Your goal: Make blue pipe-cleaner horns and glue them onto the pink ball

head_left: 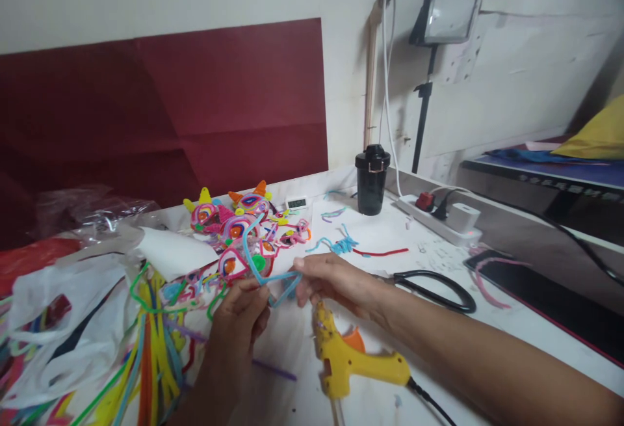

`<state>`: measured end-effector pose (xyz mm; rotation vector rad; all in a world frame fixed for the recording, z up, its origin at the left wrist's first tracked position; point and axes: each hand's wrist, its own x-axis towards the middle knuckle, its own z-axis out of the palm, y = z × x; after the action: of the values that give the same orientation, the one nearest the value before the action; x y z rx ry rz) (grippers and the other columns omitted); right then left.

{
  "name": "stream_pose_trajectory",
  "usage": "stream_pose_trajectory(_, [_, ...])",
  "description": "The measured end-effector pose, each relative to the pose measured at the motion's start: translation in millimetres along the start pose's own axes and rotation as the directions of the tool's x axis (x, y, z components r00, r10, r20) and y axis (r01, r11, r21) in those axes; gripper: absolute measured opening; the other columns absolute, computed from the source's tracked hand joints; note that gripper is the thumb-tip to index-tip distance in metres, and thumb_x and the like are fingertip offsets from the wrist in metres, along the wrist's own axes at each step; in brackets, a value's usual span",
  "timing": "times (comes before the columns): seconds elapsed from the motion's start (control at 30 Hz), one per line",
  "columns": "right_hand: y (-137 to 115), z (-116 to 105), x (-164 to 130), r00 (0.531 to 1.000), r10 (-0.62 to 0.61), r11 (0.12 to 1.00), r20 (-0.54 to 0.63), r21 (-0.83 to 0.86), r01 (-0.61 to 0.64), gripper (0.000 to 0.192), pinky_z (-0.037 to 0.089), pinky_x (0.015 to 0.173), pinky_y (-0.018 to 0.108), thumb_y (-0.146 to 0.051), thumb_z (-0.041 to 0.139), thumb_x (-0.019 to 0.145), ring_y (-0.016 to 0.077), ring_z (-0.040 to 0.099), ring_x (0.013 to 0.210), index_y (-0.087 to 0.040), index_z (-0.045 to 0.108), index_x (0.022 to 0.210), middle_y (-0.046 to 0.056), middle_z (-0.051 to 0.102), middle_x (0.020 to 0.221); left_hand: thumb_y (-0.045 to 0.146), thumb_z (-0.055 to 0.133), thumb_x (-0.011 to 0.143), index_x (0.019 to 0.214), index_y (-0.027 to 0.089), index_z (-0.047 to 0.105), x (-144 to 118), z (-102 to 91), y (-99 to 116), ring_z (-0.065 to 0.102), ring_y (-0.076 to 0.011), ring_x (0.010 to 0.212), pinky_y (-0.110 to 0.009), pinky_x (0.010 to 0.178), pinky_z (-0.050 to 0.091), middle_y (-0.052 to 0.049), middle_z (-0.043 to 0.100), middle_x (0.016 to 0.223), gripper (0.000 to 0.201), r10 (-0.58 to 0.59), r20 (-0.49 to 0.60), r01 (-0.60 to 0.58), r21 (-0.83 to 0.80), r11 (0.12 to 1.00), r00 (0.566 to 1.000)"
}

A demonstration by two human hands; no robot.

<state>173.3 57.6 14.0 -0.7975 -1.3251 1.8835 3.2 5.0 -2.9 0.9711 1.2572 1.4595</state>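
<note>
A light-blue pipe cleaner (252, 253), bent into angles, is held up between both hands above the table. My left hand (240, 322) pinches it near a bend, with one end rising up and curving over. My right hand (336, 281) has its fingers closed at the folded right end; the fingertips are partly hidden. Just below my right hand lies a yellow hot glue gun (358, 362) with an orange trigger, a glue stick at its back and a black cord. Black-handled scissors (433, 286) lie beyond my right forearm.
Colourful pipe-cleaner figures (238, 231) are heaped at the back. Loose pipe cleaners (151, 361) and a white bag (63, 328) fill the left. A black cup (373, 182), a power strip (439, 221), a wound blue piece (345, 244) and a dark phone-like slab (550, 302) stand or lie rightward.
</note>
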Motion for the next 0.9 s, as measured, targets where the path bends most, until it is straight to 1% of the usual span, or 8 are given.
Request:
stream_pose_trajectory(0.1, [4.0,4.1,-2.9,0.997,-0.041,0.995,0.063,-0.091,0.046,0.033,0.035,0.053,0.021,-0.041,0.079,0.060,0.0106,0.058,0.056,-0.013,0.065,0.072,0.000,0.065,0.060,0.036,0.076,0.061,0.075,0.019,0.056,1.1,-0.9,-2.2,0.039,-0.0049,0.041,-0.015,0.040,0.026,0.009,0.049,0.045,0.030,0.058,-0.040,-0.058,0.014,0.998,0.997])
stream_pose_trajectory(0.17, [7.6,6.7,-3.5,0.995,-0.079,0.986,0.053,-0.142,0.086,0.033,0.035,0.054,0.022,-0.042,0.078,0.060,0.0101,0.056,0.055,-0.013,0.066,0.070,0.000,0.064,0.059,0.037,0.075,0.061,0.076,0.018,0.057,0.9,-0.5,-4.1,0.041,-0.0060,0.042,-0.016,0.040,0.028,0.007,0.052,0.045,0.030,0.075,-0.054,-0.073,0.041,0.996,0.996])
stream_pose_trajectory(0.3, [10.7,8.8,-3.3,0.991,-0.135,0.967,0.025,-0.213,0.137,0.037,0.034,0.051,0.022,-0.048,0.074,0.064,0.0079,0.049,0.050,-0.013,0.063,0.061,-0.001,0.062,0.055,0.039,0.074,0.063,0.077,0.018,0.056,-2.2,1.8,-6.0,0.041,-0.0071,0.042,-0.016,0.040,0.028,0.007,0.051,0.043,0.030,0.091,-0.043,-0.087,0.080,0.993,0.995])
stream_pose_trajectory(0.43, [7.5,8.9,-4.6,0.992,-0.121,0.966,0.018,-0.230,0.122,0.037,0.031,0.048,0.021,-0.049,0.073,0.065,0.0064,0.043,0.046,-0.014,0.061,0.057,-0.002,0.060,0.053,0.039,0.073,0.065,0.078,0.018,0.056,-4.3,3.6,-4.7,0.044,-0.0081,0.044,-0.017,0.042,0.031,0.006,0.054,0.046,0.030,0.091,-0.045,-0.087,0.088,0.992,0.995])
stream_pose_trajectory(0.57, [5.2,8.6,-4.2,0.995,-0.101,0.963,0.023,-0.251,0.104,0.038,0.030,0.048,0.021,-0.049,0.073,0.065,0.0069,0.043,0.046,-0.014,0.060,0.058,-0.002,0.059,0.053,0.041,0.073,0.064,0.077,0.018,0.056,-3.1,4.4,-4.0,0.043,-0.0077,0.040,-0.017,0.039,0.028,0.006,0.056,0.044,0.032,0.080,-0.065,-0.074,0.087,0.993,0.995])
stream_pose_trajectory(0.73, [4.4,5.9,-2.2,0.991,-0.123,0.948,0.053,-0.290,0.133,0.041,0.032,0.052,0.022,-0.053,0.071,0.064,0.0087,0.046,0.051,-0.014,0.059,0.060,-0.002,0.059,0.055,0.038,0.074,0.063,0.073,0.017,0.058,-2.4,3.0,-5.6,0.045,-0.0081,0.042,-0.017,0.040,0.030,0.005,0.056,0.045,0.029,0.091,-0.049,-0.088,0.065,0.994,0.995])
stream_pose_trajectory(0.9, [-0.8,2.5,-2.9,0.983,-0.161,0.914,0.084,-0.364,0.181,0.042,0.028,0.051,0.023,-0.054,0.066,0.070,0.0080,0.040,0.050,-0.015,0.056,0.059,-0.002,0.055,0.055,0.034,0.071,0.066,0.072,0.015,0.063,-0.9,0.0,-6.5,0.042,-0.0069,0.042,-0.018,0.042,0.030,0.005,0.054,0.045,0.021,0.108,-0.032,-0.103,0.134,0.986,0.994])
